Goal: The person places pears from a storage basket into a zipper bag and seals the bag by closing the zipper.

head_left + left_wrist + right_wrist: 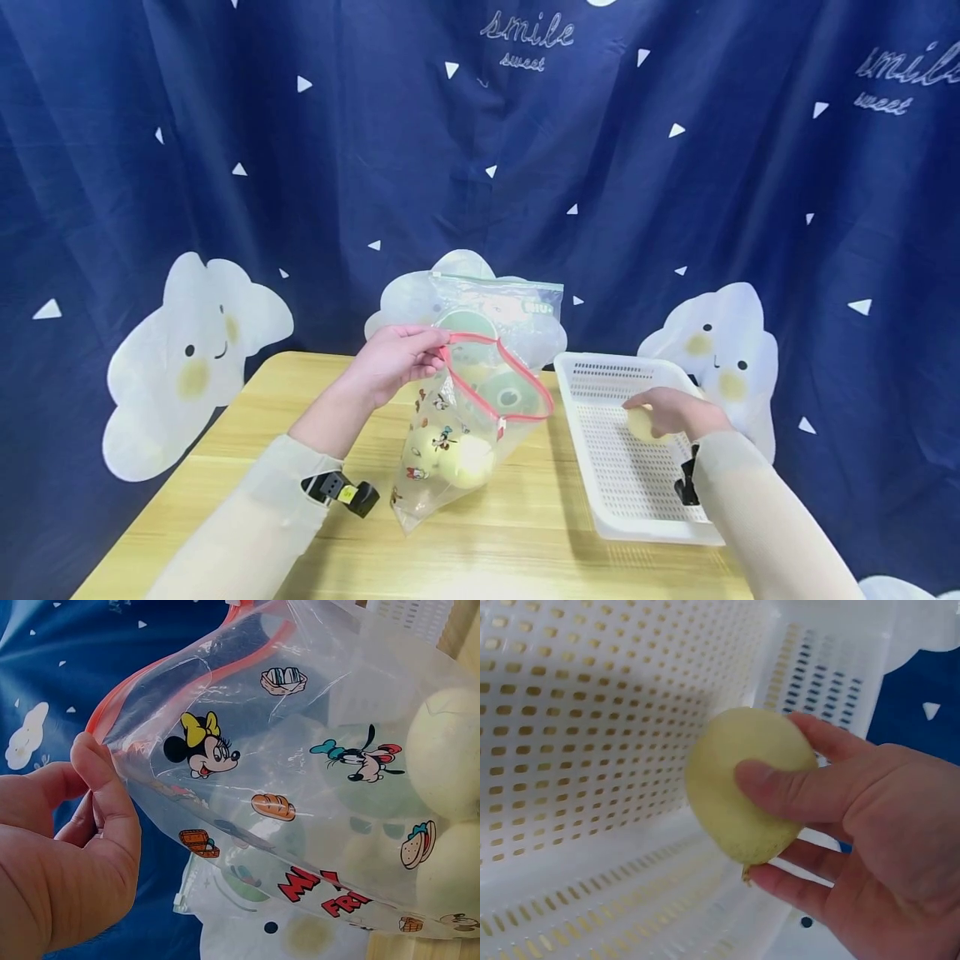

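My left hand pinches the red zip rim of a clear plastic zip bag printed with cartoon figures. The bag's mouth gapes toward the right, and pale yellow pears lie in its bottom. Over at the right, my right hand grips another pear, its thumb across the side and fingers behind, the short stem pointing down in the right wrist view. This pear is inside the white perforated basket, near its far right side.
Behind the held bag stands a second clear zip bag with a pale green zip and green printing. Bag and basket are on a light wooden table. A dark blue curtain with white clouds hangs along the table's back.
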Tool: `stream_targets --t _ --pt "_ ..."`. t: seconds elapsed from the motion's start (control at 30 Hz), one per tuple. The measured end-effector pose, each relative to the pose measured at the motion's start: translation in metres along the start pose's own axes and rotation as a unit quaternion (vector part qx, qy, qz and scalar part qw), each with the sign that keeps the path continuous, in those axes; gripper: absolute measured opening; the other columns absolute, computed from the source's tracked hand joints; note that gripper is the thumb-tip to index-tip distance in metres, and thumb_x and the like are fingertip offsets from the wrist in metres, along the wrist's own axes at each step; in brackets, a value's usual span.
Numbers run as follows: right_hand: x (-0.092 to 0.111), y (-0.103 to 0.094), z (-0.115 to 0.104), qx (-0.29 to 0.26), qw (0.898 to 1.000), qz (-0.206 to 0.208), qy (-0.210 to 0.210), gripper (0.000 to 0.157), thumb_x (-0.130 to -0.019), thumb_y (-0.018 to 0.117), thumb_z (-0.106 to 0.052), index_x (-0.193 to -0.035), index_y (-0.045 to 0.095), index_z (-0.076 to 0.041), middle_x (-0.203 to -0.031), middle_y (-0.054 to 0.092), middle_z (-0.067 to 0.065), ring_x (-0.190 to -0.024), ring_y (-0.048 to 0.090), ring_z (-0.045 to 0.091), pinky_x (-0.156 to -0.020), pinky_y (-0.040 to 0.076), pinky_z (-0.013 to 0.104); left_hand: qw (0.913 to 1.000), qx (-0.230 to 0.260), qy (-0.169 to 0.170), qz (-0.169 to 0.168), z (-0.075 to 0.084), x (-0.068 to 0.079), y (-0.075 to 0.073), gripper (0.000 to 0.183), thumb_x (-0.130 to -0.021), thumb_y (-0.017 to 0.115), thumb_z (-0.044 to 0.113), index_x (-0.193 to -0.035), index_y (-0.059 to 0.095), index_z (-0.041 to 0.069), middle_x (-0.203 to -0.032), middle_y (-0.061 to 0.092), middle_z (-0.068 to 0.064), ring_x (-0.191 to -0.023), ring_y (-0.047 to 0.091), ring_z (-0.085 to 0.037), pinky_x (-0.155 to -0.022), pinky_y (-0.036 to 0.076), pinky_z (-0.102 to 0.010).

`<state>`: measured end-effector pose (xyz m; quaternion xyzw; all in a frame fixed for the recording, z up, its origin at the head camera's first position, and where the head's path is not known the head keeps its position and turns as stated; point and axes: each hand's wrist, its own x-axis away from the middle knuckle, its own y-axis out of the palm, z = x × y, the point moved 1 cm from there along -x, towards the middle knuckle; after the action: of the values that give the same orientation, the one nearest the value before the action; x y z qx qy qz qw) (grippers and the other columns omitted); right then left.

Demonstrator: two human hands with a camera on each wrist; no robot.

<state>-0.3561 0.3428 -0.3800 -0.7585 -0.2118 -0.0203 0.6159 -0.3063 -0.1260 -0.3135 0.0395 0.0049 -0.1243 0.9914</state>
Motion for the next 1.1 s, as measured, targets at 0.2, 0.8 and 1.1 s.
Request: stream_targets --t 0.2,0.8,1.1 --pt "0.001 -0.009 -0.013 0.004 0.992 0.094 -0.078 0.077 -0.072 0.075 0.02 -0.144 0.069 -0.003 -0.122 0.073 0.026 -0.08 0.055 0.023 -0.067 0.047 0.028 1.0 -0.004 0.002 -0.003 0.0 0.001 0.0 0.018 -0.11 0.065 0.013 -0.109 0.074 -0.002 -0.077 0.07 0.003 -0.071 0.066 -0.007 -0.067 0.058 -0.015" --pt "0.041 -0.027 -0.087 0.024 0.883 0.402 -0.242 0.073 -0.084 0.082 0.016 -0.149 0.065 -0.014 -0.155 0.056 0.034 -0.142 0.054 0.057 -0.112 0.049 0.074 1.0 0.001 0.0 0.0 -0.002 -0.001 0.003 0.015 -0.108 0.066 0.011 -0.101 0.077 0.003 -0.077 0.071 0.002 -0.071 0.067 -0.007 -0.067 0.059 -0.015" --pt "0.057 -0.034 -0.14 -0.013 0.854 0.431 -0.291 0.078 -0.082 0.087 0.014 -0.15 0.066 -0.018 -0.158 0.056 0.027 -0.145 0.054 0.051 -0.111 0.054 0.07 1.0 -0.003 0.0 -0.004 -0.001 -0.001 0.006 0.023 -0.109 0.064 0.01 -0.117 0.071 -0.01 -0.077 0.071 0.004 -0.07 0.066 -0.006 -0.067 0.059 -0.014"
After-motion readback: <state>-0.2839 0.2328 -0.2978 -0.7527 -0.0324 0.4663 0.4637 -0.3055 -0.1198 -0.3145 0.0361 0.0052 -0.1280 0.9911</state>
